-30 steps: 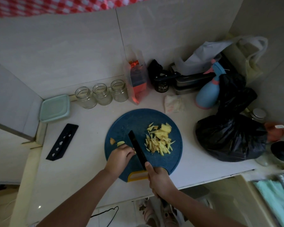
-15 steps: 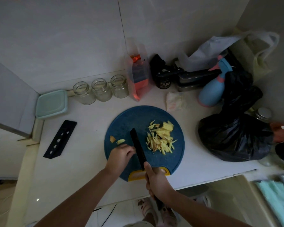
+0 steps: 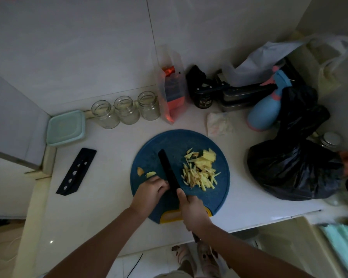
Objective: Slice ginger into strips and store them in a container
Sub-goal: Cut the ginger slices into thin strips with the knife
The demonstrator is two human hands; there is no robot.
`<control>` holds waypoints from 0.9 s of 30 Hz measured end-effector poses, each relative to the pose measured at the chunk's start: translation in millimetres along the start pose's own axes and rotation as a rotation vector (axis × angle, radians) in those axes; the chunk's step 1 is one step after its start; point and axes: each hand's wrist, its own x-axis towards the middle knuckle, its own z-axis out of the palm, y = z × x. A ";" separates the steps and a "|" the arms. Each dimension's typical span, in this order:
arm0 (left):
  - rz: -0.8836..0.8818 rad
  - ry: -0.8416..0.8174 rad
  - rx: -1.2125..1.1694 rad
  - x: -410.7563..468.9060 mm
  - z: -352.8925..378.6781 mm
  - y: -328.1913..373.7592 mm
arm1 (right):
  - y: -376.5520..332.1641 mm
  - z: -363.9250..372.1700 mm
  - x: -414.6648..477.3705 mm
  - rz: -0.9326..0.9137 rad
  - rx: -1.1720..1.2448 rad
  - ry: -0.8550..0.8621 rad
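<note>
A round blue cutting board (image 3: 175,141) lies on the white counter. A pile of yellow ginger strips (image 3: 201,170) sits on its right half. Two small ginger bits (image 3: 146,172) lie at its left edge. My right hand (image 3: 193,211) grips the handle of a black knife (image 3: 168,171), whose blade stands on the board just left of the pile. My left hand (image 3: 151,192), fingers curled, presses down on something against the blade's left side; what it holds is hidden under the fingers. A pale green lidded container (image 3: 66,128) sits at the back left.
Three empty glass jars (image 3: 126,110) line the back wall. A black knife sheath (image 3: 76,171) lies left of the board. A red pouch (image 3: 172,91), blue spray bottle (image 3: 266,106), black bag (image 3: 295,157) and other clutter crowd the back right. The counter's front edge runs just below the board.
The blade has shifted slightly between the frames while both hands stay at the board's front. The view has tilted down a little.
</note>
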 end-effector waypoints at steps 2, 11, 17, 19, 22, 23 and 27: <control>0.020 -0.008 0.007 0.5 -0.5 -0.9 | 5.7 -8.9 -1.2 0.011 -0.004 -0.018; 0.099 -0.007 0.045 1.8 -4.4 -2.9 | 9.4 -16.3 -21.2 0.024 0.201 -0.116; 0.099 -0.033 0.058 3.8 -6.7 -4.9 | 9.9 -13.0 -28.0 0.003 0.261 -0.129; 0.099 -0.042 0.060 4.9 -7.6 -3.6 | 10.0 -12.0 -28.0 -0.002 0.244 -0.135; 0.110 -0.040 0.074 5.6 -8.0 -2.3 | 10.5 -10.6 -27.3 -0.004 0.230 -0.132; 0.112 -0.036 0.084 5.5 -8.0 -2.3 | 10.8 -10.3 -27.0 0.000 0.227 -0.130; 0.107 -0.022 0.146 4.9 -6.9 -2.7 | 9.8 -6.3 -26.3 0.021 0.235 -0.136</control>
